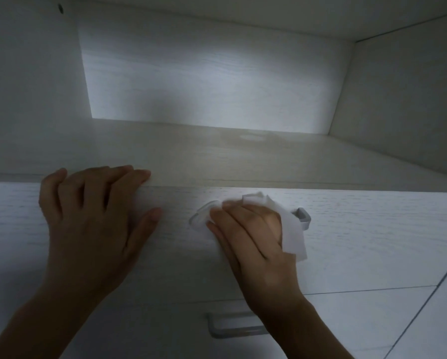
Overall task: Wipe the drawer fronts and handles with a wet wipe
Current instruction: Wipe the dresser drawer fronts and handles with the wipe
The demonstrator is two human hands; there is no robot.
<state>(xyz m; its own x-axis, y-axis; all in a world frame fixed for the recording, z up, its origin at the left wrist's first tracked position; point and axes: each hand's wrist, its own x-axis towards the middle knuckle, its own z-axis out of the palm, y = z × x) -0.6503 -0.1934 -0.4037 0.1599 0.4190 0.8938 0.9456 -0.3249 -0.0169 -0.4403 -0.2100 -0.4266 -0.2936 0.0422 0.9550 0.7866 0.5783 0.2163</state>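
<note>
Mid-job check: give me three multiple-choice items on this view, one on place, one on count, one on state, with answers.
1. Where is the wipe?
A. on the top handle
B. on the floor
C. on the shelf

2. How many handles show?
A. one
B. two
C. four

3. What is the left hand doing?
A. holding a wipe
B. pulling the lower handle
C. resting flat, empty, on the top drawer's edge

Answers: 1 A, the right hand presses it there; 2 B, one per drawer front; 3 C, fingers spread over the edge.
</note>
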